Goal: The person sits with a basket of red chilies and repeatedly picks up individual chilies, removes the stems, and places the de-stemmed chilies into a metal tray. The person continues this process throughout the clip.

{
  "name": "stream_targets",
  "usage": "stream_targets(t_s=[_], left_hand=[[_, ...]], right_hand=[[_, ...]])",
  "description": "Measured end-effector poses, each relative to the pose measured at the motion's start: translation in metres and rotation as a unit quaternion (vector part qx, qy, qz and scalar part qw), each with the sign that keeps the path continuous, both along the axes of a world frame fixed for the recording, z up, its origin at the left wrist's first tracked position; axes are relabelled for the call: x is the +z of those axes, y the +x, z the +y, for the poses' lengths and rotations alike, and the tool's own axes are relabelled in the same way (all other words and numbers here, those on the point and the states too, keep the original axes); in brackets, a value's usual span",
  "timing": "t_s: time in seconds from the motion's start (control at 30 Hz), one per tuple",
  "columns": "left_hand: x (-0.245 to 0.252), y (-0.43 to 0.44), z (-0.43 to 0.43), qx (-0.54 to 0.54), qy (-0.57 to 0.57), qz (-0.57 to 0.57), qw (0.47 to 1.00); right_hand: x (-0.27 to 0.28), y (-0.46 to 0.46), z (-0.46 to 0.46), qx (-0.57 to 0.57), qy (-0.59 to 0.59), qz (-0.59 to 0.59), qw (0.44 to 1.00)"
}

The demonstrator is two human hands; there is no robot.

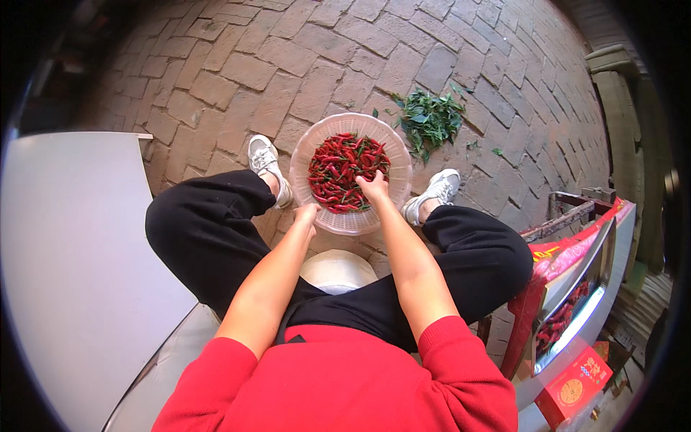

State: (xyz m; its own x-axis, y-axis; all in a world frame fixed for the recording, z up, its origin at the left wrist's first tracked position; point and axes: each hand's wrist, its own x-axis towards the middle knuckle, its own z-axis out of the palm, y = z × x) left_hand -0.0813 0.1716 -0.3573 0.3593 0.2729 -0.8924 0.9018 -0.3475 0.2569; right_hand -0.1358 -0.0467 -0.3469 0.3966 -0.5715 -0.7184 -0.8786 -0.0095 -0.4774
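Note:
A round, pale pink plastic basket (pixel 397 202) with slotted walls stands between my feet, holding a heap of red chili peppers (pixel 343 167) with green stems. My left hand (pixel 306 216) grips the basket's rim at its near left side. My right hand (pixel 374 186) reaches over the near right side and rests on the chilies, thumb and fingers apart; whether a chili is between them cannot be made out. Just beyond the basket, to the right, a pile of green leaves (pixel 429 121) lies on the brick paving.
A large white panel (pixel 81 259) fills the left. On the right stands a red-framed table (pixel 521 308) with a shiny metal tray (pixel 575 318) of red chilies and a red printed box (pixel 575 386). A white round seat (pixel 339 270) is below me.

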Motion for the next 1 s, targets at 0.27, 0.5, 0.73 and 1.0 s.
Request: stream_targets(t_s=[0.27,0.5,0.73,1.0], left_hand=[[0.032,0.009,-0.005,0.036,-0.190,0.073,0.978],[0.093,0.017,-0.035,-0.056,-0.180,0.024,0.982],[0.151,0.013,-0.013,0.033,-0.259,-0.043,0.964],[0.317,0.040,0.014,-0.072,-0.383,-0.126,0.912]], right_hand=[[0.006,0.017,0.001,0.182,-0.042,0.042,0.981],[0.039,0.020,0.035,0.224,-0.026,-0.168,0.960],[0.185,0.048,0.050,0.392,0.074,-0.155,0.904],[0.311,0.040,-0.083,0.355,-0.346,-0.199,0.845]])
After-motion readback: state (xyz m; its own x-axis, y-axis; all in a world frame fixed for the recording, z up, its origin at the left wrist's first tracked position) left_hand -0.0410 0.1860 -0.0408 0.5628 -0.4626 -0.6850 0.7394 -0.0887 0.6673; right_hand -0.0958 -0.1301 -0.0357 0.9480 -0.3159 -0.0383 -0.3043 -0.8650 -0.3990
